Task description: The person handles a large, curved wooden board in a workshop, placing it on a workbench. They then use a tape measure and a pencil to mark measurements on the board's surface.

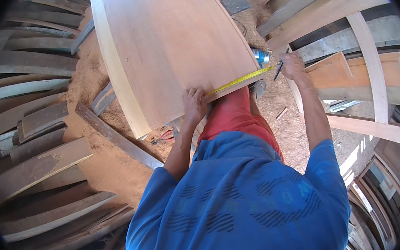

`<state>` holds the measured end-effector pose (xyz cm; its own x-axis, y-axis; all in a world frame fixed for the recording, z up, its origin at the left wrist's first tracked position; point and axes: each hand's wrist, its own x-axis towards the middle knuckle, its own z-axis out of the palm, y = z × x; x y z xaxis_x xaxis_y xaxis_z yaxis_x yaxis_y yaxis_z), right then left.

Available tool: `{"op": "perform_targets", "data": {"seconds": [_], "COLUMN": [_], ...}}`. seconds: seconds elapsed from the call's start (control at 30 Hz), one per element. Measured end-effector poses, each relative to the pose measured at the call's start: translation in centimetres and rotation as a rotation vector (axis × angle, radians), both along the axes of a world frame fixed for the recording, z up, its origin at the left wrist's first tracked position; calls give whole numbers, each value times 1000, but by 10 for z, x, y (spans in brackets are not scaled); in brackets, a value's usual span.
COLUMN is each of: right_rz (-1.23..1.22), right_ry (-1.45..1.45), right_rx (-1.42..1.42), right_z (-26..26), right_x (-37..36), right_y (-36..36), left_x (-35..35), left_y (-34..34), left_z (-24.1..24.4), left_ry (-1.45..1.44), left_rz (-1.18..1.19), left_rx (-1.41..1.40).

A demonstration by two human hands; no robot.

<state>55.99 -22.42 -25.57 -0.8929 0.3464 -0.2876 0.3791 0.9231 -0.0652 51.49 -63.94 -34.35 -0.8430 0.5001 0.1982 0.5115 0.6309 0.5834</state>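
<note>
A large wooden panel (pixel 178 51) lies before me, with a paler strip (pixel 118 60) along its left side. My left hand (pixel 195 103) rests at the panel's near edge, fingers curled over the end of a yellow measuring tape (pixel 241 80). The tape's blade runs along that edge and past the panel's right corner to my right hand (pixel 292 66). That hand is closed around the far part of the tape and a dark, slim pencil or pen (pixel 278 71). The tape's case is not plainly visible.
Stacked boards (pixel 35 61) line the left side beside sawdust (pixel 99 163). A loose plank (pixel 118 136) slants across the floor. Red-handled pliers (pixel 166 136) lie under the panel's near edge. A blue cylindrical object (pixel 261 56) sits by its right corner. Wooden frames (pixel 368 69) stand at right.
</note>
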Motion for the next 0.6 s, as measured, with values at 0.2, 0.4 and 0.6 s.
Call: {"op": "perform_targets", "data": {"seconds": [0.2,0.4,0.6], "right_rz": [4,-4,-10], "right_ry": [8,16,7], "right_rx": [-8,-1,-15], "right_z": [0,-4,2], "right_x": [-1,-1,-2], "right_y": [0,2,-1], "left_x": [0,0,1], "left_y": [-1,1,0], "left_z": [0,3,5], "left_ry": [-6,-36,-36], "left_rz": [2,20,14], "left_rx": [-30,-41,-67]}}
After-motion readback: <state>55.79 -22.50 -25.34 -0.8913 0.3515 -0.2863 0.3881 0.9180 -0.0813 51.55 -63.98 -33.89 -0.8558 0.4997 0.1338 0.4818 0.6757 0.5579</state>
